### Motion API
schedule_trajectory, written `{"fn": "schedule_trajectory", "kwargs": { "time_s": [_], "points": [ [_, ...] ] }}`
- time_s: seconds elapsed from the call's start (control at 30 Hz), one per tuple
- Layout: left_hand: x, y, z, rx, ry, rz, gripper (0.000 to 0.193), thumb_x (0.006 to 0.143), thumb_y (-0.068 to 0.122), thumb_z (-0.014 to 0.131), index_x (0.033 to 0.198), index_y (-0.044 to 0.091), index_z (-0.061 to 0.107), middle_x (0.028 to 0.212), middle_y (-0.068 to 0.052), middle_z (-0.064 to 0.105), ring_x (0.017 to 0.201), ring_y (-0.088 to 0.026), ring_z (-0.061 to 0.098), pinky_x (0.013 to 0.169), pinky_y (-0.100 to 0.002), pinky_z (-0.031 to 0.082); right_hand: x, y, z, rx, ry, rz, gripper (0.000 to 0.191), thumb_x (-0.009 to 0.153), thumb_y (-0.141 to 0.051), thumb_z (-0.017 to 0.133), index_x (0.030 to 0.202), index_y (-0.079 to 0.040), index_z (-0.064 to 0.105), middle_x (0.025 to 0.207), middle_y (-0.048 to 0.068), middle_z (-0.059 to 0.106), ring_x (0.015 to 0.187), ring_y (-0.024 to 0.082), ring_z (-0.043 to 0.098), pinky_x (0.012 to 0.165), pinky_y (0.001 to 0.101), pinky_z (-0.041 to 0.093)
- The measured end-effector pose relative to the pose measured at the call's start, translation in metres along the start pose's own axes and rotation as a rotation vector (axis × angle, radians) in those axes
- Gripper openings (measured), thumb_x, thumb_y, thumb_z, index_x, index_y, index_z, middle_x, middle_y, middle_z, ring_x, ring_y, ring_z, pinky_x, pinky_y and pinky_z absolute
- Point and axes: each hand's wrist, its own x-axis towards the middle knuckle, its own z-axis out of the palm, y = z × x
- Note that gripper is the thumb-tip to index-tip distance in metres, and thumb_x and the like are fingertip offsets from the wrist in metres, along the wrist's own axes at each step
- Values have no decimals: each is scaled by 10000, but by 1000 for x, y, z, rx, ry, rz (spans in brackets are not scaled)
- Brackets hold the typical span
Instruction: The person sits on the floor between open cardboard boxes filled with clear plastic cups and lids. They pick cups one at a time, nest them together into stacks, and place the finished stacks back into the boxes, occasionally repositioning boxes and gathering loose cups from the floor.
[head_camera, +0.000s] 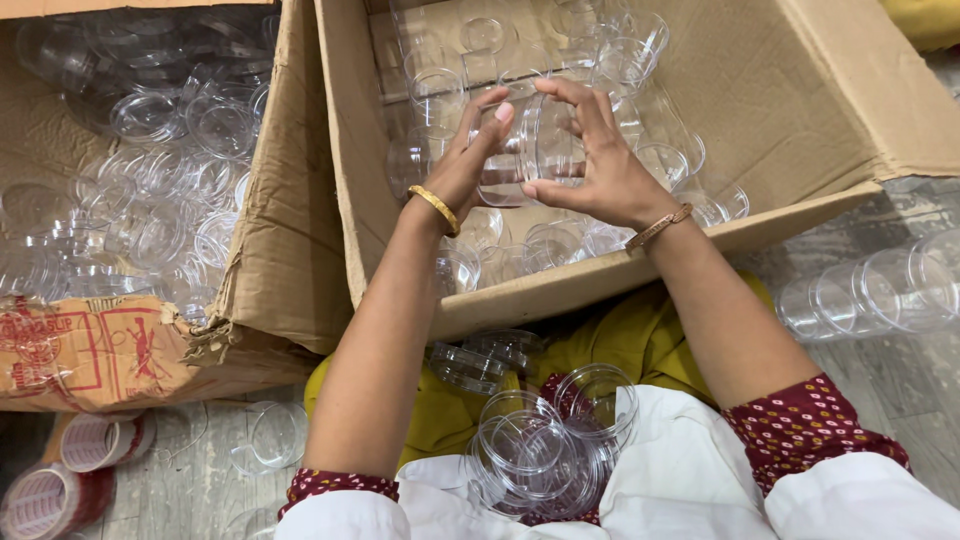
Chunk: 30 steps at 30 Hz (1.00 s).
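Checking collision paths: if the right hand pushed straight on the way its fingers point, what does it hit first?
The right hand points left, fingers already on the clear plastic container. Past it, the left hand gripping the other side. Depth is unclear, but nothing else shows between them.

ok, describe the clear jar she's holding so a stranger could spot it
Find the open cardboard box at top centre. Above it, the left hand and right hand meet around one clear plastic jar. It alone is lifted and gripped; the others lie loose.
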Motion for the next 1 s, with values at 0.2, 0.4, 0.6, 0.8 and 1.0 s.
{"fn": "schedule_trajectory", "kwargs": {
  "time_s": [0.2, 0.4, 0.6, 0.8, 1.0],
  "points": [
    [-11, 8, -7, 151, -94, 231, 1031, 763, 567, 844, 1585, 270, 297, 1651, -155, 321, 1485, -390, 372, 1074, -602, 504, -3, -11, -3, 216, -28, 282, 936, 748, -200, 865, 1534, -271, 362, 1501, 76, 368, 1358, 301, 533, 936, 401, 612],
    [-13, 13, -10, 286, -173, 351, 1070, 728, 427, 939, 1594, 156, 370, 1581, -162, 480, 1469, -338, 487, 1203, -474, 468, -4, -17, -7, 301, -44, 243, 920, 782, -167, 855, 1552, -276, 364, 1537, 65, 348, 1346, 278, 525, 965, 387, 609],
    [-16, 16, -9, 193, -148, 306, 836, 771, 345, 907, 1466, 77, 527, 1451, -111, 576, 1354, -239, 567, 1044, -401, 602, -4, -15, -9, 340, -94, 233, 926, 777, -164, 869, 1556, -279, 380, 1568, 52, 334, 1377, 269, 495, 999, 388, 593],
    [-18, 17, -9, 187, -165, 326, 823, 794, 294, 913, 1482, 47, 534, 1442, -117, 598, 1352, -259, 585, 1067, -389, 595, -4, -14, -10, 332, -106, 252, 943, 750, -166, 889, 1545, -286, 396, 1537, 54, 357, 1378, 269, 499, 991, 387, 612],
    [-20, 20, -8, 244, -165, 304, 842, 768, 322, 907, 1476, 57, 535, 1467, -118, 577, 1383, -283, 555, 1044, -409, 614, -2, -11, -11, 316, -120, 294, 970, 724, -185, 912, 1526, -289, 376, 1527, 55, 378, 1362, 271, 519, 958, 398, 590]
  ]
}}
